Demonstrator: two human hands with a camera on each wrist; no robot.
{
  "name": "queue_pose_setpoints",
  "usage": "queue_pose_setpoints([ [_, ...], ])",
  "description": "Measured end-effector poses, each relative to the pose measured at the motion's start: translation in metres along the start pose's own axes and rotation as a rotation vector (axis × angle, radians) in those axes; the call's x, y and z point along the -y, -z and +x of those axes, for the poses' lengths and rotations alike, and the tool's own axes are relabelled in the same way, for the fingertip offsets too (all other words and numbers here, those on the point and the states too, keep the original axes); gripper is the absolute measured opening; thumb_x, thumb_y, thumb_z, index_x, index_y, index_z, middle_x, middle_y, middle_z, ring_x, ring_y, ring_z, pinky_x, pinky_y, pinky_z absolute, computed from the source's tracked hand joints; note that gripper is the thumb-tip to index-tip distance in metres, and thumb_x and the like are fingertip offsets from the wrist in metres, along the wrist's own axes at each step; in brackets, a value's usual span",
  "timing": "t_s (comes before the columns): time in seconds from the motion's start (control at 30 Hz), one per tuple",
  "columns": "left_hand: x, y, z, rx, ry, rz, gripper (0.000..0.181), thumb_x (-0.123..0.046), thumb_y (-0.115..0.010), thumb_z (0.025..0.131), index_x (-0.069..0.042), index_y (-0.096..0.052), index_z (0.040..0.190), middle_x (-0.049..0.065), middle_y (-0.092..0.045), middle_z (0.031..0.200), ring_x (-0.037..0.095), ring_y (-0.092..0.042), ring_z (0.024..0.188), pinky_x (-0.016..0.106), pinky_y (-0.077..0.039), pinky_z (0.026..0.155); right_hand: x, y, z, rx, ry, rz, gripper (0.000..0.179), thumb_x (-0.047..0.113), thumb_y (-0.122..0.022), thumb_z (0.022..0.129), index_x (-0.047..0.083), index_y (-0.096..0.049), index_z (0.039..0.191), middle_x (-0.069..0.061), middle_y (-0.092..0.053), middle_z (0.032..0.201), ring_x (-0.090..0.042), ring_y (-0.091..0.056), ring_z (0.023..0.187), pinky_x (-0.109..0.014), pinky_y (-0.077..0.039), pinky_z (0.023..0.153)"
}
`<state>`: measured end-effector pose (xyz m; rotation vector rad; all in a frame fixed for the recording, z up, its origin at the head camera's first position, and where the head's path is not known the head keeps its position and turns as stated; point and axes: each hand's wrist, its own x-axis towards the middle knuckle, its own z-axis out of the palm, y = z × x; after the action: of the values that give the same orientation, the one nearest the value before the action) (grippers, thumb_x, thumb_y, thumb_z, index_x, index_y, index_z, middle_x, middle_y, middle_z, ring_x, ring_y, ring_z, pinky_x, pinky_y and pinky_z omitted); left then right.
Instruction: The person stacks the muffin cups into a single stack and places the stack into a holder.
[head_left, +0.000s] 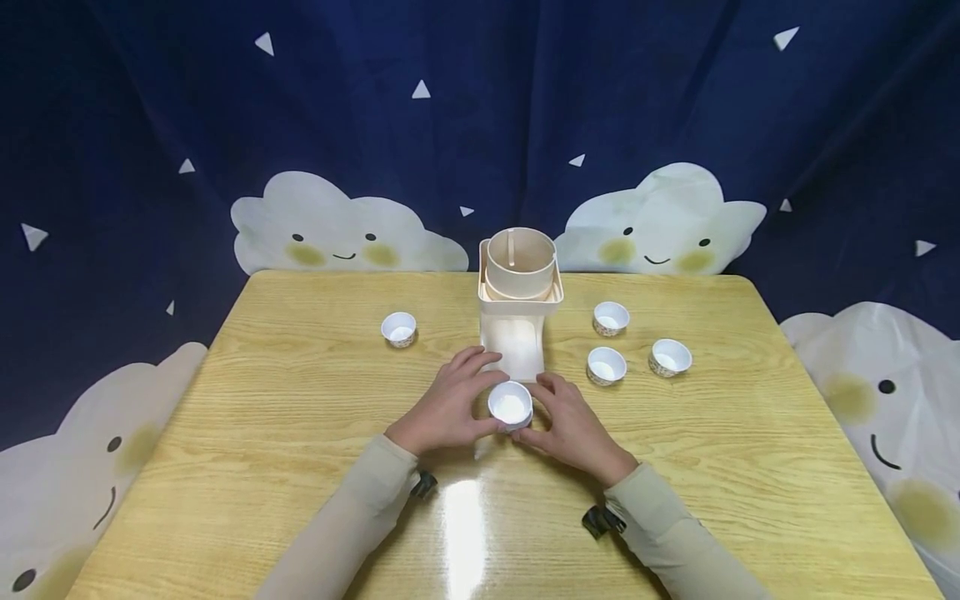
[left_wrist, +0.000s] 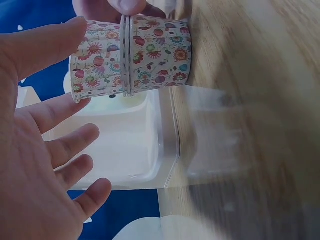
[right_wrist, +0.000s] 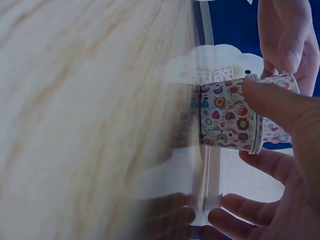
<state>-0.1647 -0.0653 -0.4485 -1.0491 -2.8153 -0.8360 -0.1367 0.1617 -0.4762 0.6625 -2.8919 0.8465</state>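
Two flower-patterned paper cups stand rim to rim at the front of the table. The upper cup (left_wrist: 97,60) is upside down, its white base (head_left: 510,404) facing up in the head view. Beneath it the lower cup (right_wrist: 227,115) rests upright on the wood. With thumb and forefinger my left hand (head_left: 457,403) holds the upper cup; its other fingers are spread. From the other side my right hand (head_left: 572,429) pinches the lower cup near the joined rims, thumb and forefinger on it.
A cream-coloured stand (head_left: 513,346) with a round cylinder (head_left: 522,265) on top is just behind the cups. One more cup (head_left: 399,329) stands to the left, and three cups, the nearest being a cup (head_left: 606,366), stand to the right. A dark blue curtain (head_left: 480,125) hangs behind.
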Motion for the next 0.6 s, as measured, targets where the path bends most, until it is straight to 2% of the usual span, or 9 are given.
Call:
queue_pose_setpoints([
  [0.37,0.0007,-0.0017,-0.0003,0.003,-0.009,-0.008,0.058,-0.044,-0.08,0.078,-0.018,-0.064,0.127,0.01,-0.049,0.15,0.033,-0.034,0.145,0.061,-0.035,0.111,-0.0012,0.0005,0.0011,0.006,0.008,0.017,0.066,0.04,-0.084,0.076,0.023,-0.059,0.135,-0.025,-0.052,0.138,-0.043,-0.052,0.124,-0.059,-0.046,0.1],
  [0.6,0.0007,-0.0016,-0.0016,0.017,-0.01,-0.001,0.066,-0.042,-0.079,0.079,-0.014,-0.059,0.135,0.01,-0.046,0.152,0.034,-0.033,0.146,0.061,-0.034,0.113,-0.0003,0.0013,0.0004,0.014,-0.012,0.021,0.064,0.041,-0.084,0.075,0.024,-0.061,0.132,-0.026,-0.05,0.141,-0.044,-0.051,0.128,-0.06,-0.044,0.103],
])
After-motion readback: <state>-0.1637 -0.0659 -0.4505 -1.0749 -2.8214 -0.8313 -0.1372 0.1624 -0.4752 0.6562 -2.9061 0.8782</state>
